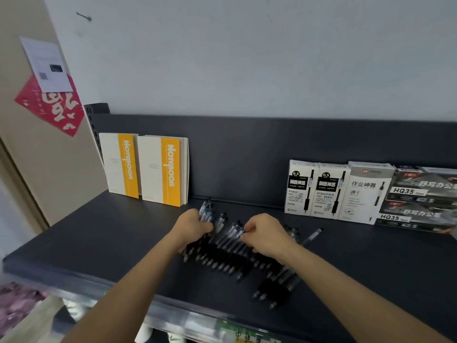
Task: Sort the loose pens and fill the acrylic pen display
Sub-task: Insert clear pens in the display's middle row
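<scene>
Pens (220, 256) loose on shelf (99, 233): bunch (206, 212) in grip of left hand (195, 227), one pen (233, 231) in right hand (267, 233)

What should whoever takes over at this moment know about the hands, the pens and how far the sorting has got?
Left hand: grips a bundle of clear-barrelled black pens.
Right hand: pinches one clear pen in the loose row of black pens on the dark grey shelf.
A smaller cluster of pens lies nearer the front edge, and a lone pen lies apart on the right.
Done: gathering begun.
Left: the remaining pens. No acrylic display shows in view, so filling it remains.
</scene>
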Demonstrator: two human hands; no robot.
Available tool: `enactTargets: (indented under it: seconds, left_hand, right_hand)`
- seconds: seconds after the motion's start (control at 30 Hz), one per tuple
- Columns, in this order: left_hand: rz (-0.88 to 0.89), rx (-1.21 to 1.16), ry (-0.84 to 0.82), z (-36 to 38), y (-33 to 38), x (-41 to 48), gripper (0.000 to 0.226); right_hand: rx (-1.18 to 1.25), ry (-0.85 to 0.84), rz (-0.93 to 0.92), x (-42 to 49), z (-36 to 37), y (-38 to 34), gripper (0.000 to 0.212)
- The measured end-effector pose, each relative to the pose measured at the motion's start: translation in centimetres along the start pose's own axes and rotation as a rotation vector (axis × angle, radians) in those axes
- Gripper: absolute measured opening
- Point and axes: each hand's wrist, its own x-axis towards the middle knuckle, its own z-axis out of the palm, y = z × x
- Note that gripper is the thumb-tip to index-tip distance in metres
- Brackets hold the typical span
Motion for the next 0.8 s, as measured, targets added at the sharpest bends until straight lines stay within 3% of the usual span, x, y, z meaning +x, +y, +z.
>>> enactTargets:
  seconds: [0.07,0.17,0.33,0.63,0.8]
  left_hand:
    - [-0.003,-0.081,0.007,-0.1,-0.3,-0.1,0.023]
    - [-0.027,-0.213,0.040,-0.5,-0.9,-0.7,0.021]
    - [-0.072,-0.326,0.112,-1.4,-2.4,-1.4,0.018]
    - [-0.017,-0.485,0.133,-2.9,-4.3,-3.5,0.009]
    - [-0.081,-0.641,0.106,-3.5,-5.4,-4.1,0.011]
  right_hand:
    - [-0.072,-0.017,-0.015,0.5,0.5,-0.7,0.027]
    - [-0.131,-0.023,-0.033,1.7,1.6,-1.6,0.044]
    - [-0.184,0.020,-0.055,4.0,3.6,-3.7,0.047]
    - [-0.410,-0.003,-0.010,6.4,7.5,-8.1,0.032]
    - [-0.338,-0.018,0.008,6.1,8.6,-8.7,0.025]
